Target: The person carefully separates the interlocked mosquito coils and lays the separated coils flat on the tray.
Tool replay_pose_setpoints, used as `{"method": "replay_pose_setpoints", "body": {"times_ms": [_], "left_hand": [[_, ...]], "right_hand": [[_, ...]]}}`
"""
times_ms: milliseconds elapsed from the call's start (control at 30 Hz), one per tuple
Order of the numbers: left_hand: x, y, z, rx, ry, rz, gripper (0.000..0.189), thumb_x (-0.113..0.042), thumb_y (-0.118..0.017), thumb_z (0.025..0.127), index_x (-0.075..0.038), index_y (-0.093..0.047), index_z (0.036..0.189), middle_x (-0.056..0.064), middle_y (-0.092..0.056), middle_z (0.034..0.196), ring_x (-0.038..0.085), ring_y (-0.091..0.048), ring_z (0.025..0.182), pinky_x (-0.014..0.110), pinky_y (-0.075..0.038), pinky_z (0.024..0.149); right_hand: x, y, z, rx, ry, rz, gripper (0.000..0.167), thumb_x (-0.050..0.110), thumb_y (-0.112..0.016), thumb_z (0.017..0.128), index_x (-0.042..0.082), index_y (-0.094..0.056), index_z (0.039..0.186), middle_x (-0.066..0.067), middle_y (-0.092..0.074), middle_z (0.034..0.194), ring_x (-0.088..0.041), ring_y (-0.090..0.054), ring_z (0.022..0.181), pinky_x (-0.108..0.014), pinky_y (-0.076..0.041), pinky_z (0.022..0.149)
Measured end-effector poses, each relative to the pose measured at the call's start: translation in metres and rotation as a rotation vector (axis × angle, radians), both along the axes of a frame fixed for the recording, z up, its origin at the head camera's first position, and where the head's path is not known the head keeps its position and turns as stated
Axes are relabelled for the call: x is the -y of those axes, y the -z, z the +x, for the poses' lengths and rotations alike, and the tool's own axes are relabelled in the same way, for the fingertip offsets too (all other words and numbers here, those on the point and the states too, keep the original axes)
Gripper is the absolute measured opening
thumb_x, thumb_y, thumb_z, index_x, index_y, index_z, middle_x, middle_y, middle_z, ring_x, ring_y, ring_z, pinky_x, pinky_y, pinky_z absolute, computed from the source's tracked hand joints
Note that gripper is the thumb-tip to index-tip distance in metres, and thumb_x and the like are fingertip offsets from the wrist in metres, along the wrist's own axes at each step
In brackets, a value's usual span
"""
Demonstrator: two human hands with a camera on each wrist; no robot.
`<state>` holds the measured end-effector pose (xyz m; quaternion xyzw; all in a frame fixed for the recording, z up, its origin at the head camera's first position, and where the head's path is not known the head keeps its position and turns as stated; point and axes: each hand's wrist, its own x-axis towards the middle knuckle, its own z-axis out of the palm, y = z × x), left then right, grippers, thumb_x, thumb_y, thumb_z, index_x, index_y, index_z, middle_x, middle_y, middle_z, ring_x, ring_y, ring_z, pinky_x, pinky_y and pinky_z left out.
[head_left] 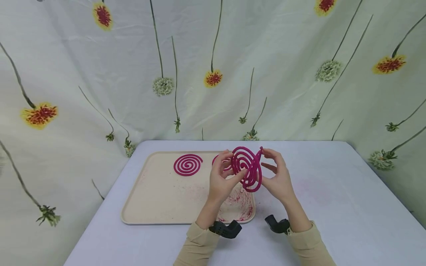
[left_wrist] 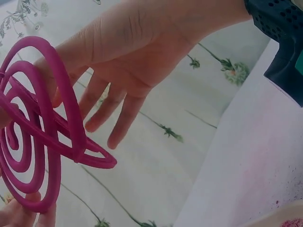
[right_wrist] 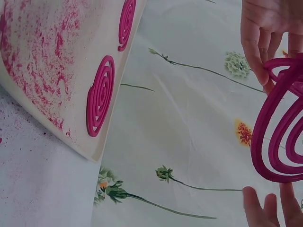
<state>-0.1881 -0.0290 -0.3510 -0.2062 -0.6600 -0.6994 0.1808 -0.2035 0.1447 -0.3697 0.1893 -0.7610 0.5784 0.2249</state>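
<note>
Magenta mosquito coils (head_left: 243,165), at least two spirals nested together, are held up between the hands above the tray's right side. My left hand (head_left: 219,184) grips the left side, thumb across the front. With thumb and index finger, my right hand (head_left: 280,181) pinches the right side, where one coil (head_left: 255,176) tilts away from the other. Crossing loops (left_wrist: 71,123) show in the left wrist view, with the right hand's other fingers spread loosely. In the right wrist view, spiral rings (right_wrist: 262,137) are cut off by the frame edge.
A beige tray (head_left: 156,199) lies on the white table (head_left: 332,192), its right end smeared with magenta powder. On it lie one flat coil (head_left: 188,165) and another coil (right_wrist: 101,97) partly hidden behind my left hand. A flowered cloth (head_left: 286,74) hangs behind.
</note>
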Motion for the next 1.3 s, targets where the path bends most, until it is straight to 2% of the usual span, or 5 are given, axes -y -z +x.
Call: {"method": "replay_pose_setpoints", "body": {"times_ms": [100,367,767,933,1300], "left_hand": [[0.0014,-0.0004,-0.001,0.014,0.019,0.006,0.052,0.01,-0.068,0.078,0.013,-0.042,0.123,0.026,-0.046,0.123,0.039,-0.052,0.105,0.05,-0.05,0.085],[0.0018,-0.0018,0.002,0.016,0.08,-0.042,0.049,0.007,-0.07,0.078,0.011,-0.044,0.119,0.021,-0.046,0.131,0.038,-0.054,0.107,0.046,-0.051,0.084],[0.0017,-0.0001,0.003,-0.021,0.182,-0.061,0.037,0.006,-0.066,0.081,0.013,-0.054,0.116,0.023,-0.047,0.135,0.039,-0.056,0.109,0.046,-0.051,0.083],[0.0033,-0.0021,0.0028,-0.072,0.123,-0.068,0.038,0.005,-0.068,0.079,0.012,-0.056,0.114,0.025,-0.048,0.131,0.039,-0.057,0.107,0.048,-0.052,0.082],[0.0003,-0.0071,0.0083,-0.171,-0.093,-0.16,0.044,0.004,-0.073,0.073,0.01,-0.057,0.113,0.025,-0.049,0.129,0.036,-0.053,0.107,0.046,-0.054,0.079]], "right_hand": [[0.0006,0.0001,0.0,0.03,0.002,-0.014,0.076,-0.005,-0.077,0.072,0.002,-0.035,0.135,-0.018,-0.043,0.132,-0.031,-0.047,0.119,-0.047,-0.047,0.092],[0.0013,-0.0027,0.0038,0.101,-0.025,-0.029,0.058,-0.002,-0.074,0.077,-0.001,-0.038,0.123,-0.015,-0.047,0.134,-0.033,-0.052,0.118,-0.021,-0.048,0.086],[-0.0022,-0.0017,0.0043,0.062,-0.135,-0.038,0.052,-0.009,-0.07,0.075,-0.004,-0.046,0.121,-0.022,-0.053,0.127,-0.029,-0.057,0.112,-0.023,-0.05,0.085],[-0.0035,-0.0015,0.0028,-0.022,-0.156,-0.063,0.054,-0.012,-0.07,0.074,-0.004,-0.047,0.122,-0.021,-0.051,0.131,-0.006,-0.055,0.111,-0.022,-0.049,0.086],[-0.0003,-0.0037,0.004,-0.058,-0.019,-0.042,0.06,-0.008,-0.075,0.072,0.0,-0.05,0.125,-0.014,-0.051,0.133,-0.016,-0.054,0.114,-0.02,-0.048,0.087]]}}
